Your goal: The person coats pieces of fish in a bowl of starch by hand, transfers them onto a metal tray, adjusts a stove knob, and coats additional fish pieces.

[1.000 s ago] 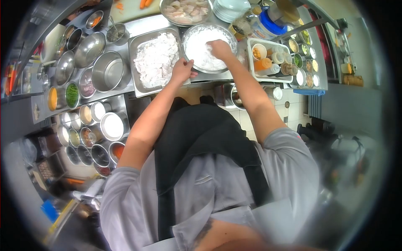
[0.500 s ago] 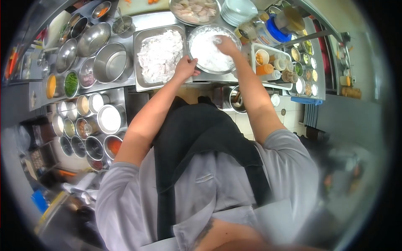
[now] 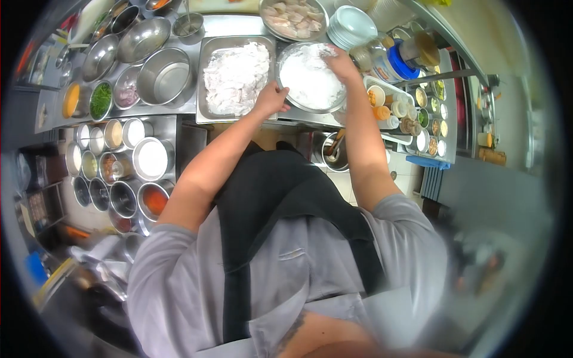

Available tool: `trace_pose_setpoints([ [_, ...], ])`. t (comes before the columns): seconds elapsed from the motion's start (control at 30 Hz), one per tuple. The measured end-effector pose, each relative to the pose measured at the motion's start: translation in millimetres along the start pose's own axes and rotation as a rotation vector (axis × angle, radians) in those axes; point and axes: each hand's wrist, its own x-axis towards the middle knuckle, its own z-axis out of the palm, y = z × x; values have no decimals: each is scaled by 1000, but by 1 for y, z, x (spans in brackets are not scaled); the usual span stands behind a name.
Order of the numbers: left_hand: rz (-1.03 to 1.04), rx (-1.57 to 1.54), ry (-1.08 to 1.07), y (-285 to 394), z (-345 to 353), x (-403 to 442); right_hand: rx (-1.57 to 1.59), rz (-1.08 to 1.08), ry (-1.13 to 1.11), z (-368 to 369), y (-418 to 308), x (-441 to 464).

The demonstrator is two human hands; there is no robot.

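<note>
A round metal bowl (image 3: 312,109) of white flour-like powder (image 3: 307,77) stands at the counter's front edge. My left hand (image 3: 273,99) is closed on its near left rim, thumb on top. My right hand (image 3: 343,64) is at the bowl's upper right, with its curled fingers down in the powder; whatever they hold is hidden. Directly left of the bowl is a rectangular steel tray (image 3: 200,77) with powder-coated pieces (image 3: 236,77) spread in it. Behind the bowl, another metal bowl (image 3: 325,27) contains raw, pale meat slices (image 3: 292,18).
Stacked plates (image 3: 352,27) stand behind on the right, near a blue-lidded tub (image 3: 401,62) and a white basket of sauce bottles (image 3: 388,98). An empty steel pot (image 3: 164,77) and several bowls stand left. Ingredient tins (image 3: 149,158) fill a lower left shelf.
My right hand has moved from the middle of the powder toward the bowl's upper right side. The left hand stays at the rim. The whole view has shifted slightly.
</note>
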Motion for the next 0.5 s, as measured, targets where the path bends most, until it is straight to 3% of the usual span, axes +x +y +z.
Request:
trace_pose_setpoints([
  [0.17, 8, -51, 18, 1, 1, -5, 179, -80, -134, 36, -36, 13],
  [0.3, 5, -60, -8, 4, 1, -8, 87, -218, -263, 91, -65, 30],
  [0.4, 10, -36, -10, 1, 2, -8, -109, -230, -246, 119, -81, 34],
  [0.47, 6, -46, -4, 1, 2, -5, -655, -309, -161, 127, -69, 58],
  [0.5, 6, -44, -11, 1, 2, -5, -655, -304, -157, 121, -62, 60],
])
